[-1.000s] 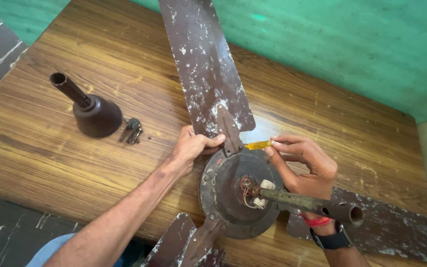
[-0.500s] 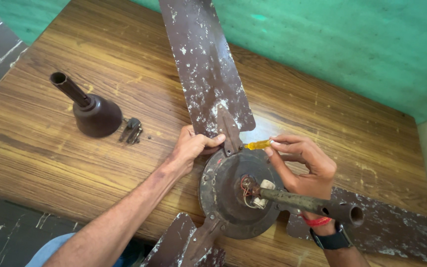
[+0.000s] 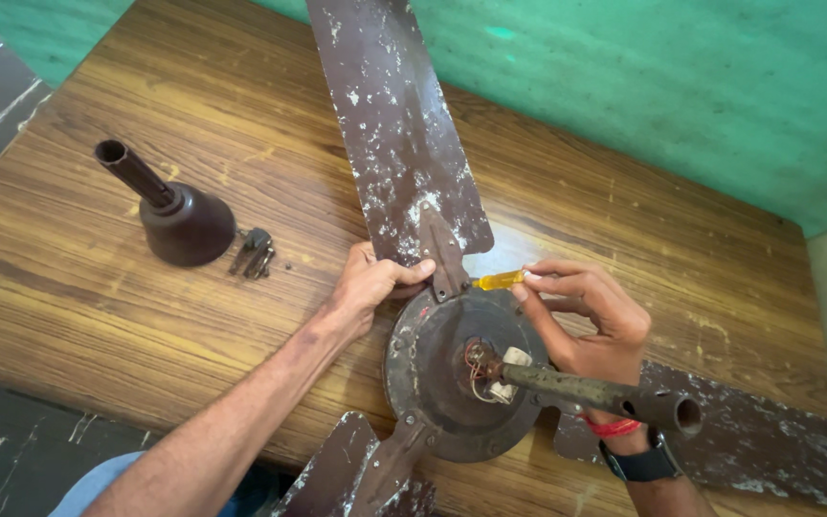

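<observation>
An old brown ceiling fan (image 3: pixel 461 369) lies on the wooden desk (image 3: pixel 98 297). Its paint is chipped and spotty. The round middle part sits right under both hands, with wires and a rusty rod (image 3: pixel 605 394) sticking out. One long blade (image 3: pixel 399 134) points away from the hands.

The left hand (image 3: pixel 370 285) has its grip curled tight on the blade's edge, near the metal bracket. The right hand (image 3: pixel 581 316) pinches a small yellow-handled screwdriver (image 3: pixel 498 280) between thumb and fingers. Its tip is hidden by the bracket.

Far off to the left of the left hand stands a dark cone-shaped cover (image 3: pixel 179 215) beside some small metal bits (image 3: pixel 253 254), too small to make out. Two other blades are cut off at the bottom.
</observation>
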